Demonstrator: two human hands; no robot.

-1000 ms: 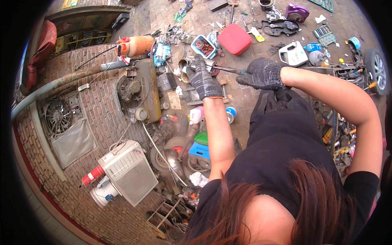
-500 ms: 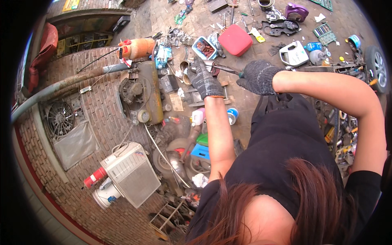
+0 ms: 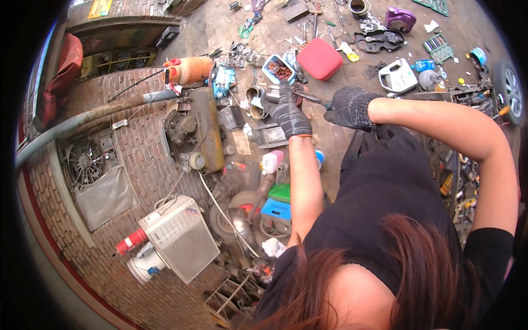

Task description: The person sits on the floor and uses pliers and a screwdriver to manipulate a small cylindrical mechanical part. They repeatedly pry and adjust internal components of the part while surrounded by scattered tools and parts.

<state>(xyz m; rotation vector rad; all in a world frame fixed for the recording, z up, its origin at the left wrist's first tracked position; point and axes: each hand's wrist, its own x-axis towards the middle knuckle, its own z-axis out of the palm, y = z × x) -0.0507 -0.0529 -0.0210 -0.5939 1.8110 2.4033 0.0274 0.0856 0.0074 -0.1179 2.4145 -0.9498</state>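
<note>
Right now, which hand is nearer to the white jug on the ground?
Right. The right hand is to the lower left of the white jug in the picture; the left hand is farther left.

The left hand [image 3: 290,116] wears a dark charcoal knitted work glove, its fabric flecked with paler grey and its cuff edged by a thin orange band [image 3: 302,135]. The right hand [image 3: 351,107] has a matching dark charcoal knitted glove, mottled grey, ending at the wrist. A plain black short-sleeved cloth top [image 3: 390,206] with a curved neckline covers the torso; its right sleeve [image 3: 488,250] ends above the elbow. Below are loose, creased black cloth trousers [image 3: 379,140]. Long, straight, reddish-brown hair [image 3: 415,264] falls loose over the top.
</note>
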